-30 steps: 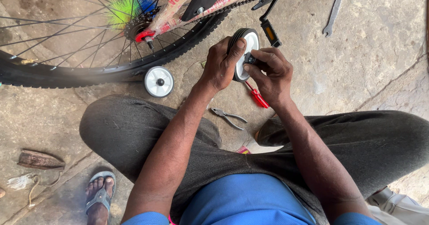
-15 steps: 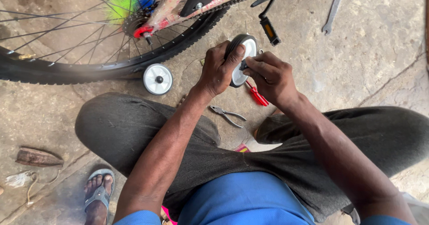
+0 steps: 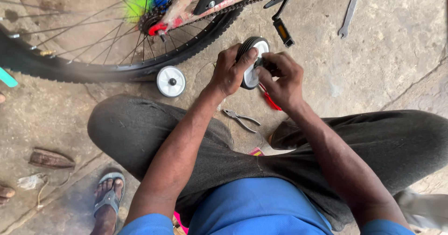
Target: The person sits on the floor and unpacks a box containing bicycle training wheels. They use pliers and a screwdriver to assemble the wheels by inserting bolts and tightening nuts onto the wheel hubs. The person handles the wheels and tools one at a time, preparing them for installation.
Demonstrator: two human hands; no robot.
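You have the small wheel [image 3: 252, 60] up off the floor, in front of your knees and just below the bike tyre [image 3: 93, 69]. Your left hand [image 3: 229, 71] clamps its rim, thumb across the tread; your right hand [image 3: 282, 78] pinches the dark hub piece at the centre, fingers closed on it. This looks like hub fitting work. Turning it further calls for a steady rim. A second wheel [image 3: 171, 81], pliers [image 3: 242, 119] and a spanner [image 3: 350, 11] lie nearby.
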